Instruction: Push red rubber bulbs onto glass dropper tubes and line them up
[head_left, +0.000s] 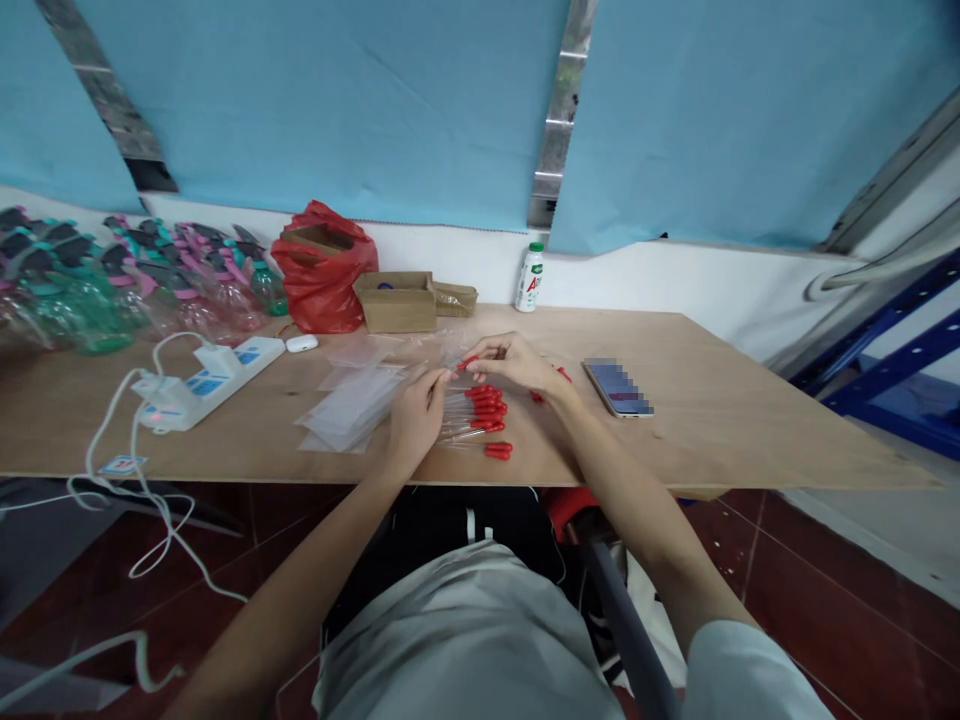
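Note:
My left hand (417, 412) is closed in a pinch at the inner end of a dropper with a red rubber bulb (469, 362). Whether its fingertips grip the dropper's clear tube or thin clear plastic, I cannot tell. From the other side, my right hand (513, 362) has thumb and fingers pinched around that red bulb. Just below the hands lie several more red-bulbed droppers (489, 408), their clear tubes pointing left. A stack of clear plastic bags (346, 415) lies flat beside my left hand. Two red bulbs (562, 374) show partly behind my right wrist.
A phone (618, 388) lies to the right. Along the wall stand a white bottle (530, 280), an open cardboard box (397, 303) and a red plastic bag (330, 285). Spray bottles (97, 310) crowd the left, behind a power strip (214, 385) with trailing white cables.

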